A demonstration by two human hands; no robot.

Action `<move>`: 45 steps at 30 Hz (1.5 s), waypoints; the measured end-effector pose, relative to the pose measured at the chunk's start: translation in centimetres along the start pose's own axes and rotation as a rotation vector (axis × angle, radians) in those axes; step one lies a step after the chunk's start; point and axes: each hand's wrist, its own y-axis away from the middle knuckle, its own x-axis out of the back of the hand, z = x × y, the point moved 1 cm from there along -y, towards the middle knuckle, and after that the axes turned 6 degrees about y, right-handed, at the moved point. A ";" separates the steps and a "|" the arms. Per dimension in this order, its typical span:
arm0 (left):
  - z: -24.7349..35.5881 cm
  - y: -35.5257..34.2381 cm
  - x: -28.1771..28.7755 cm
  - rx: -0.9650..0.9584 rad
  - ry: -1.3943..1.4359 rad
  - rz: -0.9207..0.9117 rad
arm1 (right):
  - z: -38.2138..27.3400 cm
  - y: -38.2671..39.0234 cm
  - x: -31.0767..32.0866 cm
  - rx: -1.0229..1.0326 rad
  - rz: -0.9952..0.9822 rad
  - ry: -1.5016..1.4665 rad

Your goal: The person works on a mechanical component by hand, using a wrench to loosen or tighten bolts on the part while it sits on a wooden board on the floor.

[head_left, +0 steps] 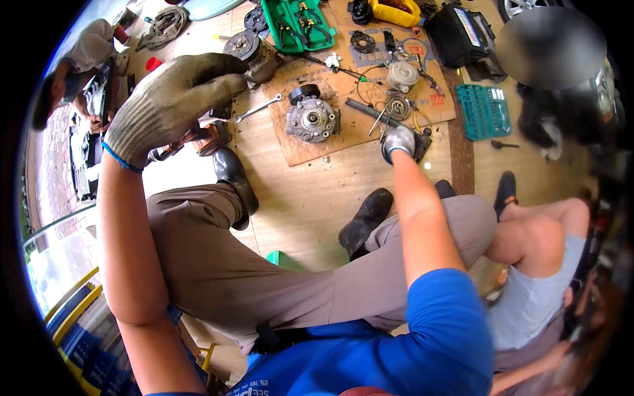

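My left hand, in a grey-brown work glove with a blue cuff edge, is raised high on the left. Its fingers stretch to the right, thumb apart, with nothing visible in them. Below it lies a cordless power tool, partly hidden. My right hand, gloved too, reaches down to a dark metal part at the cardboard's near edge; its fingers are hidden. Between my hands sit a round metal compressor-like unit with a central hub, a black ring-shaped pulley and a combination wrench.
Greasy cardboard carries loose rings, wires and a round metal housing. Around it are a green plier case, a teal socket case, a black battery and a yellow container. People sit at right and far left.
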 end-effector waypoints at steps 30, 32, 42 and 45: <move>-0.9 -0.5 -0.2 0.022 0.083 0.014 | -1.0 -6.8 -5.2 0.032 -0.184 -0.171; -1.3 -0.8 -0.4 0.010 0.129 0.009 | -0.9 -6.2 -4.6 -0.014 -0.150 -0.261; -1.2 -0.8 0.0 -0.184 -0.157 0.021 | -1.5 -4.1 -3.0 -0.160 -0.160 -0.371; -1.2 -0.8 0.1 -0.166 -0.178 -0.024 | -2.4 -3.3 -2.0 -0.156 -0.166 -0.304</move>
